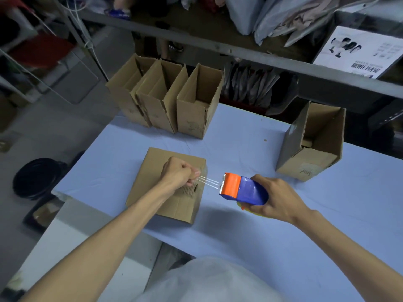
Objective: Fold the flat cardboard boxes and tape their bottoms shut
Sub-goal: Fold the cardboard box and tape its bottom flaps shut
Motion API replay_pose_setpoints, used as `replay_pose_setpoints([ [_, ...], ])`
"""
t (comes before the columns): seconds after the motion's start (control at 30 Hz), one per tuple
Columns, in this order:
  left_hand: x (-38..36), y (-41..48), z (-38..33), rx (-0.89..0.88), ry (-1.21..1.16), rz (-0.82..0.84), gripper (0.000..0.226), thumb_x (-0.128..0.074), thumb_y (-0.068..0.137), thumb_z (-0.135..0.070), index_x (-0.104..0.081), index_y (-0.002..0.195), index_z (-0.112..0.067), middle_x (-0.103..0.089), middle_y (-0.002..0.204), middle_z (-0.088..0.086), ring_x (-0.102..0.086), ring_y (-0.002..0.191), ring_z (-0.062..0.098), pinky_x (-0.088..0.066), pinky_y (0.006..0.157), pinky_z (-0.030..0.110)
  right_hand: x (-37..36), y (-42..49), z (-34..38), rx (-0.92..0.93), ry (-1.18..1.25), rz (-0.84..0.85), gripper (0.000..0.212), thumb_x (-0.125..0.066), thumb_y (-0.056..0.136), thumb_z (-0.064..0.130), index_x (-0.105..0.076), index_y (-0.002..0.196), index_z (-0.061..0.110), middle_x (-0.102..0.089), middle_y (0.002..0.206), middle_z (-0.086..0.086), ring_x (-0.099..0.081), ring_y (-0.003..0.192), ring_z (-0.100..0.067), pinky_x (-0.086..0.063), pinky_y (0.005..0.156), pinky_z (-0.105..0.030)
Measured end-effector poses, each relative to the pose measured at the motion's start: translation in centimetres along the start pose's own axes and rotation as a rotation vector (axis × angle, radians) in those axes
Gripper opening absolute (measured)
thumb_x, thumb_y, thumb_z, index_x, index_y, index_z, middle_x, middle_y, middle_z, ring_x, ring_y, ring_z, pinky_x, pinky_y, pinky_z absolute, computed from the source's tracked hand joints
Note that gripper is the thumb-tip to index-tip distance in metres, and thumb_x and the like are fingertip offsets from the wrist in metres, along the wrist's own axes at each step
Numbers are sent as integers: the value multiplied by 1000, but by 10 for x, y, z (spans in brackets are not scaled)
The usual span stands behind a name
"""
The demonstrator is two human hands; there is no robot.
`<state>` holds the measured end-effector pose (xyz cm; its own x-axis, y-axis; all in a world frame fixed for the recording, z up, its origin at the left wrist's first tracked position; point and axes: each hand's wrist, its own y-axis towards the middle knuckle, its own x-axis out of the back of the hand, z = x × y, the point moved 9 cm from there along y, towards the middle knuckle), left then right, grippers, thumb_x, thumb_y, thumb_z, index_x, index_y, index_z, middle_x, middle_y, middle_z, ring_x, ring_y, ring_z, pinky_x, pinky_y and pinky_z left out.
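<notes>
A: Hands, quick?
B: Left hand [180, 172] is clenched, pinching the tape [208, 183] end over the box [157, 188], close to its right edge. Right hand [275, 199] is wrapped round the dispenser [244, 189], just off that edge, above bare table [239, 247].
A: Tape state?
B: Stretched taut between the pinch and the dispenser mouth, crossing the box's right edge. Can't tell if it's stuck to the cardboard.
A: Where's the box?
B: Closed face up, near the table's left edge, with its near corner close to the front edge.
A: Room to move?
B: Open cloth to the right and front of the dispenser. Three boxes [196, 105] stand open-topped in a touching row at the far-left corner, well apart from the hands. A tipped box [311, 144] sits far right, near the back edge.
</notes>
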<state>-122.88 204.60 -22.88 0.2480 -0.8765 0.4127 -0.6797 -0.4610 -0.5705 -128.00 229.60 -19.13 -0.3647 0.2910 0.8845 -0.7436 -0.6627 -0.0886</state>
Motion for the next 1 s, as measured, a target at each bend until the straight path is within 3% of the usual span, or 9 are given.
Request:
replay_pose_setpoints([
  [0.1, -4, -4, 2, -6, 1, -25, 21, -58, 85, 7, -66, 70, -6, -71, 77, 4, -70, 70, 17, -60, 66, 33, -5, -2, -2, -14, 13, 22, 46, -73, 65, 59, -51, 90, 27, -57, 72, 11, -52, 60, -14, -43, 51, -25],
  [0.3, 16, 12, 13, -30, 81, -149, 30, -64, 79, -1, -65, 54, -17, -73, 73, 5, -66, 55, 17, -59, 59, 33, -8, -11, -13, -26, -70, 87, 45, -70, 65, 57, -51, 92, 25, -60, 76, 9, -55, 62, -14, -48, 54, -27],
  [0.4, 12, 12, 5, -76, 166, -94, 21, -64, 77, -4, -65, 58, -15, -72, 70, 4, -69, 60, 20, -60, 64, 33, -9, -9, -23, -54, -167, 98, 44, -69, 65, 53, -52, 90, 22, -61, 76, 6, -56, 63, -17, -49, 56, -29],
  [0.5, 14, 10, 3, -128, 99, -87, 13, -76, 75, -9, -67, 67, -13, -73, 72, 6, -70, 65, 18, -60, 65, 32, -7, -5, -28, -73, -134, 65, 44, -72, 63, 50, -53, 89, 21, -61, 74, 5, -56, 62, -19, -48, 54, -29],
  [0.73, 25, 4, 2, -241, 180, -204, 15, -80, 74, -13, -67, 70, -11, -67, 61, 5, -66, 51, 21, -52, 50, 22, -14, 14, -18, -42, -190, 62, 49, -66, 63, 62, -50, 85, 21, -57, 69, 6, -52, 59, -19, -41, 52, -27],
  [0.8, 28, 7, 3, -262, 235, -220, 17, -81, 74, -17, -65, 68, -16, -67, 61, 2, -66, 55, 20, -54, 61, 27, -14, 18, -13, -16, -185, 33, 52, -55, 68, 72, -49, 82, 22, -56, 66, 6, -50, 56, -18, -38, 50, -27],
  [0.9, 28, 11, 3, -294, 336, -228, 20, -79, 75, -19, -61, 68, -20, -65, 58, -5, -65, 61, 18, -50, 82, 34, -14, 28, -8, -26, -191, 28, 48, -49, 80, 71, -49, 80, 23, -58, 65, 4, -49, 57, -18, -31, 47, -27],
  [1.0, 26, 12, 2, -305, 396, -224, 21, -77, 76, -21, -56, 75, -19, -67, 66, -5, -63, 82, 20, -37, 79, 28, -17, 34, -7, -70, -207, 53, 45, -51, 83, 68, -52, 82, 22, -60, 66, 3, -50, 59, -18, -28, 48, -27],
])
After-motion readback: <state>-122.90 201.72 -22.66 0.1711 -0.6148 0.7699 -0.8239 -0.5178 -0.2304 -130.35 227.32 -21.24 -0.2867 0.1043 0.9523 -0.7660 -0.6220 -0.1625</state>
